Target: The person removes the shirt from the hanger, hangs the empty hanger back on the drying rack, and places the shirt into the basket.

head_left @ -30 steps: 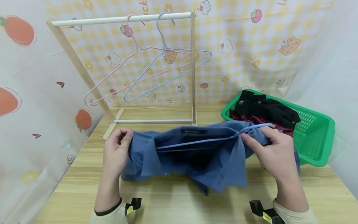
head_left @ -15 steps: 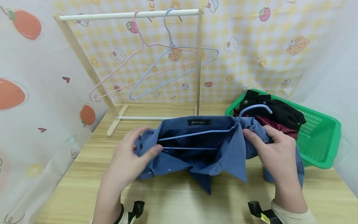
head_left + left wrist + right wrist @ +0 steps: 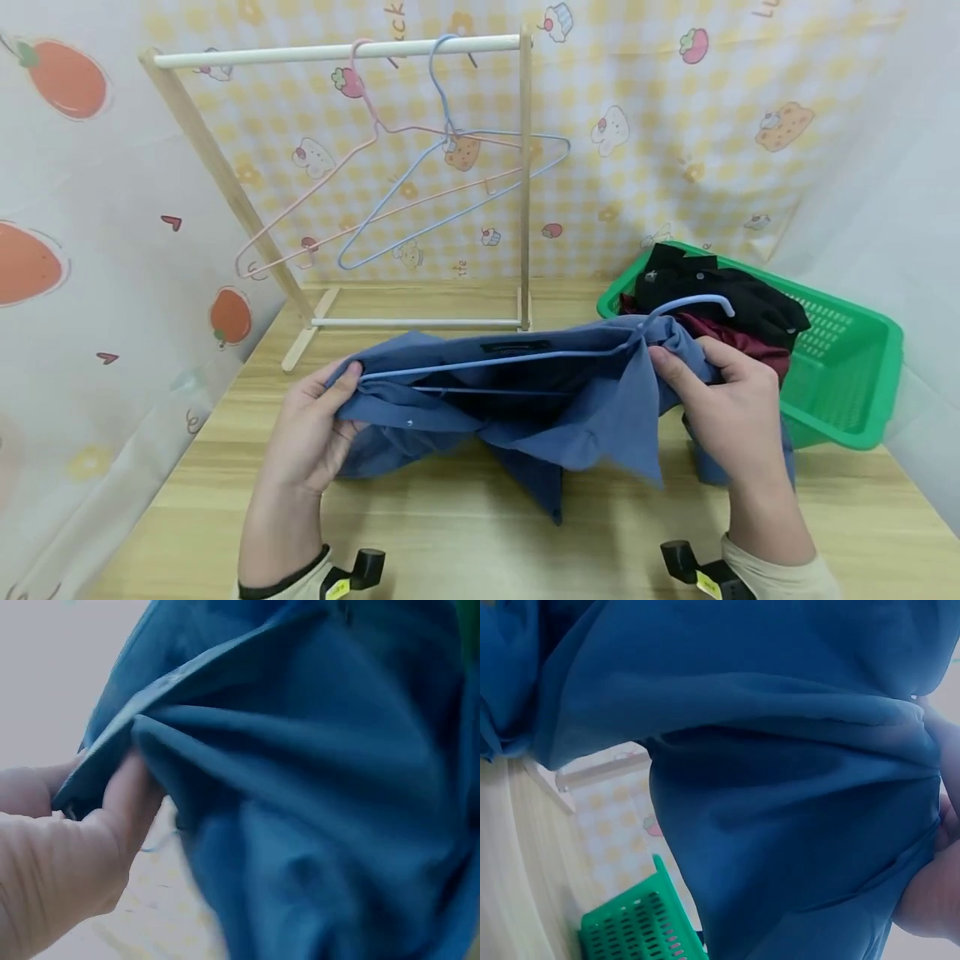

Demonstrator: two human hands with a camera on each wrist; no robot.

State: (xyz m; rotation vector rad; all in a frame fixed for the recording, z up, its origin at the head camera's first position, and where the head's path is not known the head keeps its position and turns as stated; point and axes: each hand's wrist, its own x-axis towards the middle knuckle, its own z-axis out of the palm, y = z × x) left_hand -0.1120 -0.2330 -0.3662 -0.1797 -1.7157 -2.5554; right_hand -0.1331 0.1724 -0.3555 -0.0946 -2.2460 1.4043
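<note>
A blue shirt (image 3: 592, 417) with a dark neck label is stretched between both hands above the table. Inside its open collar lies a light blue hanger (image 3: 517, 360), its hook rising out at the right side of the neck. My left hand (image 3: 315, 421) pinches the shirt's left shoulder together with the hanger's left end, thumb on top. In the left wrist view the fingers (image 3: 131, 799) go under a fold of the cloth. My right hand (image 3: 731, 400) grips bunched cloth at the right shoulder, just below the hook. The hanger's right end is hidden in the fabric.
Behind the shirt stands a wooden rack (image 3: 525, 183) with a white bar, holding a pink hanger (image 3: 307, 196) and a second blue hanger (image 3: 390, 187). At the right is a green basket (image 3: 862, 375) with black (image 3: 720, 287) and dark red clothes. A patterned cloth hangs behind.
My left hand let go of the shirt's left edge, reached in to the collar, and now pinches the left shoulder with the hanger's end. The right hand keeps its hold.
</note>
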